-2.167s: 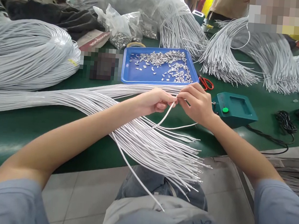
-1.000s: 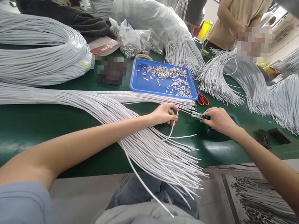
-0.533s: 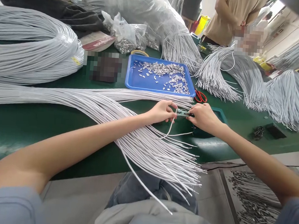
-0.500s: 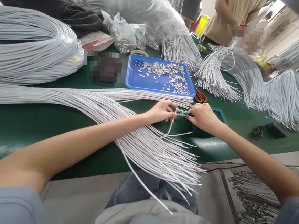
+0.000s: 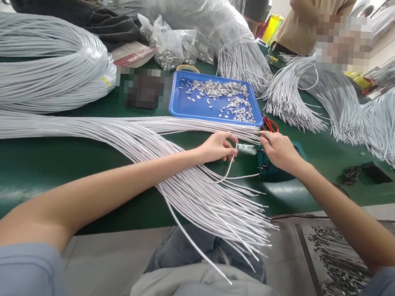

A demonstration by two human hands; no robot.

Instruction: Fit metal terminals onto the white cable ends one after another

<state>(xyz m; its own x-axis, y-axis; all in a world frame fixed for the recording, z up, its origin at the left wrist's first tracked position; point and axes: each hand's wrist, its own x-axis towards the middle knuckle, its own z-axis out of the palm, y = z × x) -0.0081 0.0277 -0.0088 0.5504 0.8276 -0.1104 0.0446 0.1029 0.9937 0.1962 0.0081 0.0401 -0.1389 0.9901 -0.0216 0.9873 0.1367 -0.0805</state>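
Observation:
My left hand (image 5: 220,147) pinches one white wire (image 5: 229,166) between thumb and fingertips. Its tip points up and its slack curves down to the bundle. My right hand (image 5: 281,150) is closed around the handles of small pliers (image 5: 247,148), whose pale green head is blurred and reaches toward the pinched wire. Contact between the head and the wire is too blurred to tell. Under my left forearm a thick bundle of white wires (image 5: 193,198) fans out toward the table's front edge. A dark teal box (image 5: 274,172) sits just below my right hand.
Beyond my hands lies a blue tray (image 5: 216,118) of small metal terminals, with red-handled scissors (image 5: 270,123) beside it. Coiled grey cables (image 5: 45,81) are at left, more cable bundles (image 5: 292,98) at right. A person in a tan shirt (image 5: 298,26) stands across the table.
My right hand has shifted slightly right and up, and its fingers cover less of the pliers. My left hand keeps its pinch on the wire. The whole view has shifted a little.

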